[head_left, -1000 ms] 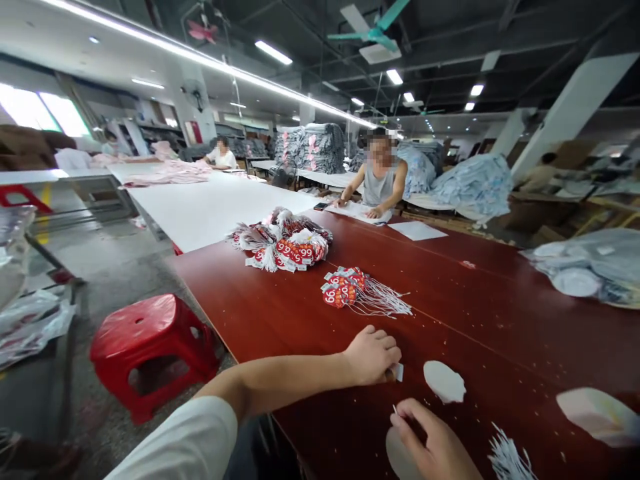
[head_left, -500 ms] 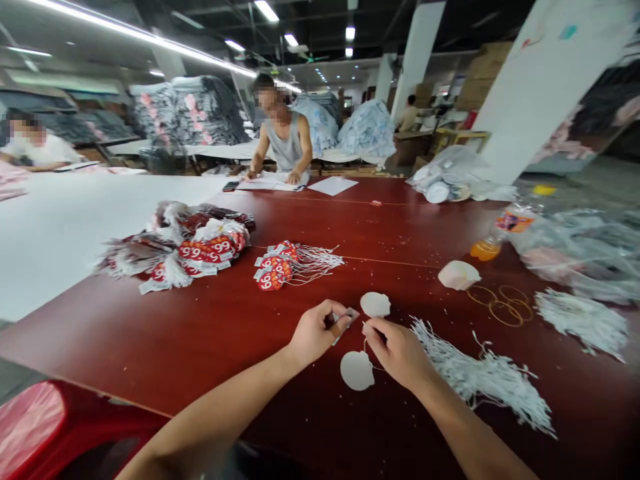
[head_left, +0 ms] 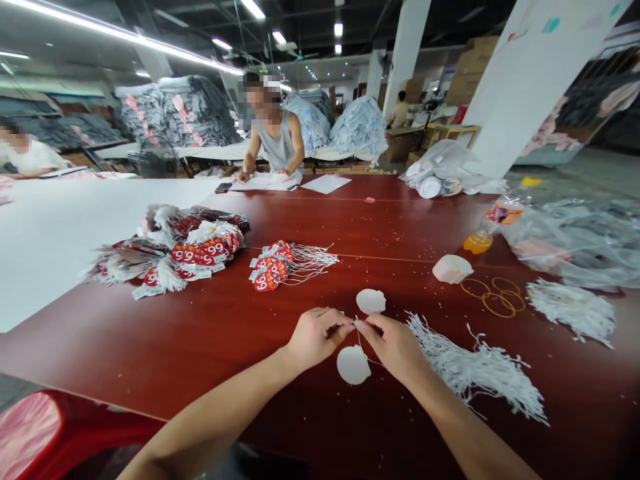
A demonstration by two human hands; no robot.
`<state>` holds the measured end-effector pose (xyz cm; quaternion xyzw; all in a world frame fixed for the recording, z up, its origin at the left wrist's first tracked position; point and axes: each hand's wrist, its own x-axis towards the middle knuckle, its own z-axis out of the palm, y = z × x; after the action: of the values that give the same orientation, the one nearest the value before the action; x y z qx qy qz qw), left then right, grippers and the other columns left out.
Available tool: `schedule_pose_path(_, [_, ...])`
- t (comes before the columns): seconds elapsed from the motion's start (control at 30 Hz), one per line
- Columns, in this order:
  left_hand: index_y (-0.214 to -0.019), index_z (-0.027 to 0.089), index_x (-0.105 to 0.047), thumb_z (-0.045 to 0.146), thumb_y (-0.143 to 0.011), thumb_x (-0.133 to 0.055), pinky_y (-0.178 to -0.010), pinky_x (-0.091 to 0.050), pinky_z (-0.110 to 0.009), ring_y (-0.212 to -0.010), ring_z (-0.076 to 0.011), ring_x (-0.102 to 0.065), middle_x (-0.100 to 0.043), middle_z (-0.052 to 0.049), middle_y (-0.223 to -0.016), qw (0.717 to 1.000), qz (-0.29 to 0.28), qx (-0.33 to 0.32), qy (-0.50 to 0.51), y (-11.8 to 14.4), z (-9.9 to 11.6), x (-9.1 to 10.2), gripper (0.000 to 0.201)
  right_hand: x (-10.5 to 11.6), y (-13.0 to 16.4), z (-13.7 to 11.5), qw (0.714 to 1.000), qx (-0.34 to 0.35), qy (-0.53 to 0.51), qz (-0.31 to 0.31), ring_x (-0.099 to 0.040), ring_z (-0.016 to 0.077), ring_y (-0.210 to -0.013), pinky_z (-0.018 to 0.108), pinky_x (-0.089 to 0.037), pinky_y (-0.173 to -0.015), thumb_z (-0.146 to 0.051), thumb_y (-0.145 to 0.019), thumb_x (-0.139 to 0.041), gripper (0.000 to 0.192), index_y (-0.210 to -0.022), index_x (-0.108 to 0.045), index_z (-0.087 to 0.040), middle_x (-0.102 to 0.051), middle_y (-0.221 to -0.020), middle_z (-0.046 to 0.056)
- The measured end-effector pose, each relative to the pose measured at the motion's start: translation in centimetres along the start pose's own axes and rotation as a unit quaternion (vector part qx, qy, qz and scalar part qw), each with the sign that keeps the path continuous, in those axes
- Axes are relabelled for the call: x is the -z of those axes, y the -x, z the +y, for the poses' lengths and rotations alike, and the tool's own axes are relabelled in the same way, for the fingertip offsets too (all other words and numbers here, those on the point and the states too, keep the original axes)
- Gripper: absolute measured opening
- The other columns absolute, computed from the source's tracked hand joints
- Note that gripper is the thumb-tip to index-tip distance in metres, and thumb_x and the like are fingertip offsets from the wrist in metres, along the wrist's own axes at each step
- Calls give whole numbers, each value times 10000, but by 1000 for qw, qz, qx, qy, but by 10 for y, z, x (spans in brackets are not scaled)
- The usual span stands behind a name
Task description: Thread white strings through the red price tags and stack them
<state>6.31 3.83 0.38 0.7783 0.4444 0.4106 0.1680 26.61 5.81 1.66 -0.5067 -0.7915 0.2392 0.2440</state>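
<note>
Head view: left hand (head_left: 315,337) and right hand (head_left: 395,343) pinching white string (head_left: 357,328) above round tag (head_left: 353,365); best kept taut, fingertips close, over surface (head_left: 200,340).

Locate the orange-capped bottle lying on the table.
In the head view the bottle lies on its side at the table's far right, between the white tag stack and the clear plastic bags, above the rubber bands.

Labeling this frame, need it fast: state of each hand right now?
Left hand: fingers pinched shut on a small tag piece, meeting the right fingertips.
Right hand: pinched shut on a thin white string, with a white tag hanging just below.
</note>
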Motion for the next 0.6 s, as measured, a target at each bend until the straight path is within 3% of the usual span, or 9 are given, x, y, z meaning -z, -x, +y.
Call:
schedule_pose_path(0.13, [-923,213,-657,312,-987,-562,-739,-476,-263,-761,-136,-641,-707,-6,-844,999,-28,-13,29,2,5,0,151,19,-4,2,987,20,-150,-61,-642,213,-852,302,-469,-786,-497,-903,-595,296,-906,-726,-232,-724,-923,45])
schedule_pose_path(0.17, [-923,210,-651,293,-990,-547,-773,-472,-278,-802,-143,-645,-714,-14,-884,998,-42,-35,11,4,7,-1,149,25,-3,2,979,24,-187,-80,-647,225,-881,315,-475,-813,-499,-887,-609,303,-884,-734,-223,-728,-932,56])
schedule_pose_path(0.23, [-919,213,-646,263,-977,-548,-819,-450,-312,-884,-160,-640,-723,-22,-981,991,-83,-95,-47,9,10,-7,125,38,1,2,961,1,-260,-95,-635,214,-757,316,-481,-723,-546,-839,-649,345,-816,-723,-209,-708,-794,52])
schedule_pose_path(0.33, [-919,242,-642,371,-928,-633,-804,-428,-337,-966,-179,-626,-714,18,-1104,969,-152,-161,-106,20,11,-21,129,51,11,3,911,-47,-394,-108,-377,114,-431,263,-326,-489,-612,-776,-704,397,-745,-656,-219,-481,-467,-36])
schedule_pose_path(0.4, [-984,262,-636,486,-863,-688,-777,-434,-339,-983,-193,-622,-706,27,-1135,962,-171,-177,-118,27,10,-30,260,52,15,4,869,-55,-476,-120,-217,85,-383,246,-233,-455,-592,-780,-723,376,-734,-616,-235,-334,-387,-83])
schedule_pose_path(0.5, [-995,246,-634,424,-819,-717,-707,-446,-335,-875,-199,-637,-722,6,-971,959,-157,-188,-146,33,11,-31,264,48,15,5,823,-70,-559,-70,-244,88,-371,240,-283,-433,-509,-774,-768,329,-711,-579,-247,-328,-399,-86])
schedule_pose_path(0.6, [-931,229,-648,233,-832,-643,-659,-452,-321,-712,-181,-625,-672,12,-726,969,-93,-165,-157,33,10,-4,99,41,5,10,771,-102,-628,26,-478,105,-470,228,-413,-448,-422,-752,-808,247,-802,-627,-262,-541,-579,-45])
